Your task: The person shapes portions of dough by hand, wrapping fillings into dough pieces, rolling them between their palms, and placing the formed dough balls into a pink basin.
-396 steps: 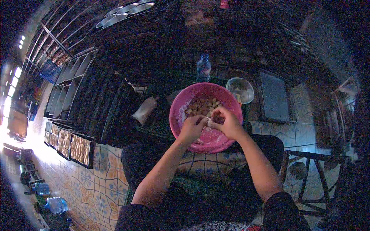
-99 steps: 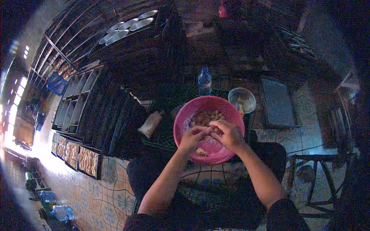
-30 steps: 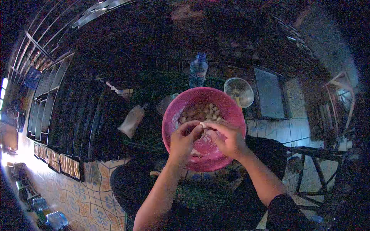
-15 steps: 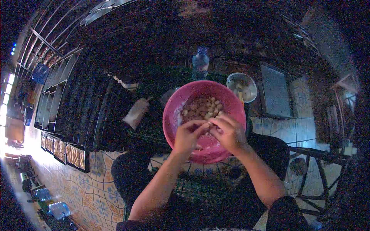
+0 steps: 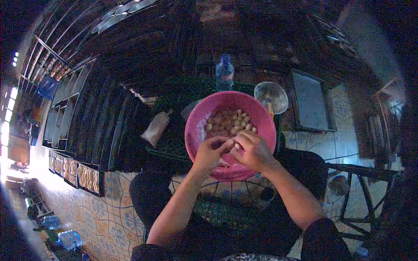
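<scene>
Dim workroom with a patterned tiled floor (image 5: 109, 204); no brand, label or writing can be read anywhere.

- Pink basin (image 5: 197, 126): round, at centre, resting on a dark green crate (image 5: 174, 148). Holds a heap of small pale dough balls (image 5: 230, 122) at its far side, and a dusting of flour on the inner wall.
- Left hand (image 5: 209, 153): over the near part of the basin, fingers (image 5: 223, 145) pinched narrow on a small dough piece (image 5: 235, 145).
- Right hand (image 5: 252, 150): just beside the left, fingertips meeting it, fingers curled narrow on the same dough piece.
- Water bottle (image 5: 224, 73): clear plastic, blue cap, upright, far of the basin; label too blurred to read.
- Small clear bowl (image 5: 271, 96): far right of the basin, just beside its rim.
- Flat metal tray (image 5: 310, 102): right of the small bowl.
- White bag (image 5: 156, 129): lying tilted, left of the basin.
- Filled baking trays (image 5: 76, 172): on the floor at left, rows of pale rolls.
- Dark empty pans (image 5: 100, 113): stacked left, far of the filled trays.
- Large water jugs (image 5: 65, 238): near left corner.
</scene>
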The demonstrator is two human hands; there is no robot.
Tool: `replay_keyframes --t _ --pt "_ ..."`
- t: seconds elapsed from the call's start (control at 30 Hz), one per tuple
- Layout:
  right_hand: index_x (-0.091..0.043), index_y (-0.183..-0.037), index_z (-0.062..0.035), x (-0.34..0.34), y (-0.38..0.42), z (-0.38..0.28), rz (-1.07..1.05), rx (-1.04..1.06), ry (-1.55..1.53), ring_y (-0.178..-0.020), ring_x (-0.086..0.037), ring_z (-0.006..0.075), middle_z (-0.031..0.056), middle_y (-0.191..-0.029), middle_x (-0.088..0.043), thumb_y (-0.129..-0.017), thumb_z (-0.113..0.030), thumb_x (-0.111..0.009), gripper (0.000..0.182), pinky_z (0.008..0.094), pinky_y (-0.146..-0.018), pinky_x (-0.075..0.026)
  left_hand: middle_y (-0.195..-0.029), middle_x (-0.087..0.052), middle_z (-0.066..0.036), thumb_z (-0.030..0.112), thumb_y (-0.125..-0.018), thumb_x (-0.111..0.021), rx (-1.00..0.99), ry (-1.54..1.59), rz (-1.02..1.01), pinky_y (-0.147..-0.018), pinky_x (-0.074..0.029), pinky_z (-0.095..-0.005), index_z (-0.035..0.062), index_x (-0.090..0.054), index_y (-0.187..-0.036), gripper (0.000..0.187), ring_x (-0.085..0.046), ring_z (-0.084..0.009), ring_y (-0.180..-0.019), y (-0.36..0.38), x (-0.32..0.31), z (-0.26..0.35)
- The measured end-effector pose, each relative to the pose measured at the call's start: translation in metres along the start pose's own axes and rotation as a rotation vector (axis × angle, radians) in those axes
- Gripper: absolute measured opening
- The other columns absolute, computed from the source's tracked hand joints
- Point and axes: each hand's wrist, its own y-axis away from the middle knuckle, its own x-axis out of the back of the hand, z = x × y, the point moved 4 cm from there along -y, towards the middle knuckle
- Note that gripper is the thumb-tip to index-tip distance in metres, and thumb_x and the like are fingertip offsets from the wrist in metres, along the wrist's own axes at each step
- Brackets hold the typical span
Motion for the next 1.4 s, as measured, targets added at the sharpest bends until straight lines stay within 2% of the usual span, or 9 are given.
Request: replay_keyframes --t 0.1,0.4,0.53,0.6,0.87,0.93,1.07,1.13,1.4 --pt "-0.064 -0.097 -0.0077 -0.008 0.002 0.004 0.004 -0.014 -0.048 -0.09 -0.063 0.0348 0.0119 -0.093 -0.064 -0.084 -0.027 -0.073 0.024 0.0497 -0.078 -0.047 -0.104 -0.069 -0.006 0.02 -0.097 -0.068 0.098 0.496 -0.072 -0.05 -0.06 -0.0291 0.0059 -0.064 -0.108 0.018 -0.069 -0.015 -0.089 -0.006 0.002 -0.02" --pt "-0.066 -0.11 -0.0089 0.003 -0.002 0.0 0.117 -0.172 -0.264 -0.094 -0.066 0.0329 0.0116 -0.099 -0.071 -0.09 -0.019 -0.071 0.023 0.0452 -0.085 -0.049 -0.11 -0.067 -0.006 0.012 -0.095 -0.07 0.104 0.651 0.047 -0.067 -0.063 -0.0302 0.0089 -0.054 -0.123 0.033 -0.068 -0.0148 -0.092 -0.023 0.008 -0.039" --pt "-0.063 -0.124 -0.0093 0.01 -0.005 -0.005 0.086 -0.135 -0.162 -0.099 -0.066 0.0324 0.0103 -0.107 -0.073 -0.094 -0.017 -0.067 0.031 0.0448 -0.093 -0.048 -0.108 -0.067 -0.003 0.016 -0.099 -0.065 -0.003 0.484 0.108 -0.08 -0.058 -0.0294 0.0095 -0.058 -0.124 0.027 -0.066 -0.0144 -0.094 -0.001 -0.008 -0.009" --pt "-0.061 -0.127 -0.0093 0.009 -0.008 -0.007 0.129 -0.107 -0.208 -0.101 -0.066 0.0329 0.0106 -0.109 -0.073 -0.095 -0.018 -0.066 0.034 0.0455 -0.094 -0.048 -0.107 -0.069 -0.004 0.02 -0.099 -0.065 0.092 0.631 0.065 -0.053 -0.059 -0.0277 0.0111 -0.055 -0.129 0.033 -0.069 -0.0142 -0.092 -0.006 -0.012 -0.019" --pt "-0.062 -0.127 -0.0081 0.011 -0.01 -0.006 0.129 -0.038 -0.121 -0.1 -0.068 0.0337 0.0134 -0.115 -0.07 -0.095 -0.019 -0.066 0.034 0.044 -0.092 -0.051 -0.093 -0.067 0.003 0.029 -0.101 -0.063 0.013 0.519 0.052 -0.052 -0.057 -0.0263 0.0113 -0.065 -0.116 0.023 -0.062 -0.0099 -0.073 -0.014 -0.006 -0.021" --pt "-0.064 -0.122 -0.0076 0.011 -0.008 -0.002 0.177 -0.025 -0.18 -0.1 -0.068 0.0334 0.0131 -0.111 -0.071 -0.093 -0.018 -0.069 0.031 0.0436 -0.09 -0.052 -0.103 -0.07 -0.003 0.022 -0.101 -0.063 -0.032 0.048 0.093 -0.083 -0.054 -0.0293 0.0063 -0.069 -0.111 0.02 -0.064 -0.0122 -0.092 -0.012 0.0 -0.011" --pt "-0.066 -0.118 -0.0076 0.017 -0.01 0.002 0.058 -0.095 -0.213 -0.099 -0.068 0.0322 0.0128 -0.106 -0.07 -0.09 -0.016 -0.071 0.03 0.0437 -0.089 -0.053 -0.1 -0.071 -0.004 0.023 -0.099 -0.065 -0.098 0.162 0.093 -0.083 -0.053 -0.0284 0.0059 -0.071 -0.108 0.02 -0.064 -0.0117 -0.092 -0.01 -0.003 -0.011" --pt "-0.064 -0.122 -0.0087 0.021 -0.014 -0.001 0.132 -0.122 -0.263 -0.096 -0.068 0.0305 0.0119 -0.102 -0.07 -0.087 -0.012 -0.072 0.036 0.0432 -0.087 -0.053 -0.092 -0.067 0.001 0.027 -0.097 -0.068 -0.087 0.225 0.056 -0.046 -0.06 -0.0325 0.008 -0.068 -0.117 0.027 -0.06 -0.0099 -0.077 -0.011 -0.004 -0.012" --pt "-0.06 -0.13 -0.0109 0.015 -0.013 -0.004 0.136 -0.062 -0.179 -0.092 -0.068 0.0305 0.0114 -0.112 -0.065 -0.086 -0.012 -0.073 0.046 0.0431 -0.082 -0.054 -0.093 -0.071 -0.003 0.024 -0.098 -0.067 -0.13 0.081 0.099 -0.066 -0.055 -0.0266 0.0045 -0.072 -0.112 0.024 -0.064 -0.0104 -0.086 -0.015 0.005 -0.018"
